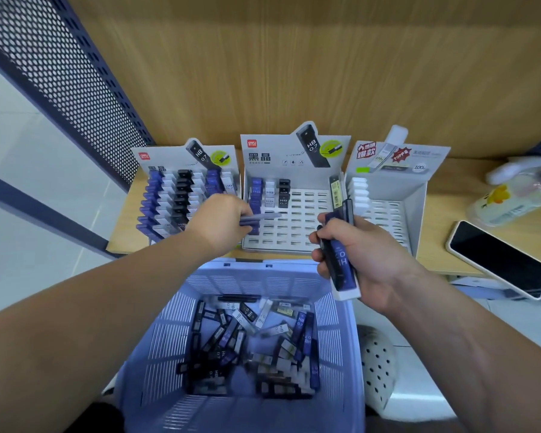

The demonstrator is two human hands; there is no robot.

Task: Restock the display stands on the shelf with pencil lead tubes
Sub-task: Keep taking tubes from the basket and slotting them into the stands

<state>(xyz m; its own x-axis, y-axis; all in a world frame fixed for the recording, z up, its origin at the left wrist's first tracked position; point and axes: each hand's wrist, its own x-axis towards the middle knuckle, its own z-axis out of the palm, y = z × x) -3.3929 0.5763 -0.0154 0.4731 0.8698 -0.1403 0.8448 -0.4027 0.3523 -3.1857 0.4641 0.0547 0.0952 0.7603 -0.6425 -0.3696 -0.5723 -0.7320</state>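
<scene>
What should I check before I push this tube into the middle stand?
1. Left hand grips the blue tube: ok, pinched at one end.
2. Middle display stand has free slots: ok, most are bare.
3. Tube colour matches the blue column in that stand: ok.
4. Tube stands upright for a slot: not ok, it lies nearly level.
5. Right hand holds the spare tubes securely: ok, fingers curled round them.
6. Tube's label faces front: cannot tell, blurred.
</scene>
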